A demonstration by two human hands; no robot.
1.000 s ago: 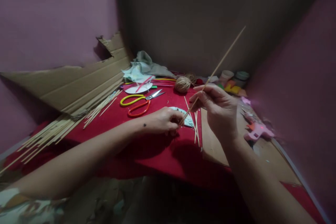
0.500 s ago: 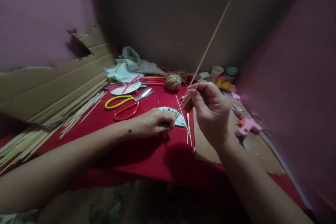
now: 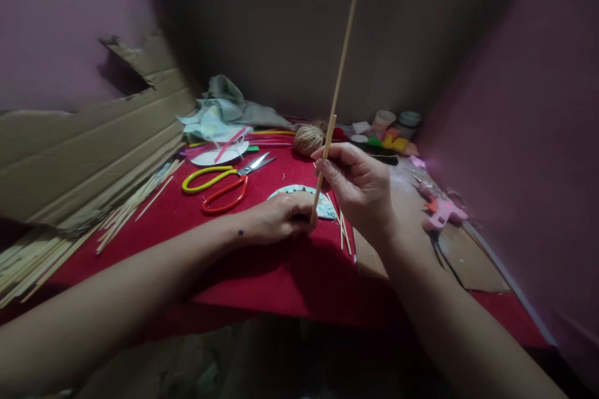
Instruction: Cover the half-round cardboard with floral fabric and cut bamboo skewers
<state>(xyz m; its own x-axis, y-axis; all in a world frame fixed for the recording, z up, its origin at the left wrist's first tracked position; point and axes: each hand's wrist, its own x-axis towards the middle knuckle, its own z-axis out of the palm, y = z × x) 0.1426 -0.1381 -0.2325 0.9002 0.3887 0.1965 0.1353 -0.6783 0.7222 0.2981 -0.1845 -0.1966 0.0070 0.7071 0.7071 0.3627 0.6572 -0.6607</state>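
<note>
Two thin wooden sticks, one long [image 3: 347, 34] and one short [image 3: 331, 128], stand close together, nearly upright, between my hands. My left hand [image 3: 292, 218] is closed around their lower ends, low over the red cloth. Higher up, my right hand [image 3: 358, 184] pinches them between thumb and fingers. The long stick's pointed tip rises far above the short one. Behind my left hand lies a round disc [image 3: 327, 206] with a light blue patterned rim, partly hidden by the hand. Several short sticks [image 3: 345, 230] rest on the cloth just right of it.
Scissors [image 3: 219, 190] with yellow and red handles lie left of my hands. Bundled sticks [image 3: 135, 202] are at far left beside cardboard [image 3: 93, 162]. Twine [image 3: 309, 139] sits at the back. A pink glue gun [image 3: 442, 215] with a black cord is at right on a board.
The long stick has swung from a rightward lean to nearly upright, and the short one now lines up alongside it. My right hand has shifted slightly left; my left hand keeps its hold.
</note>
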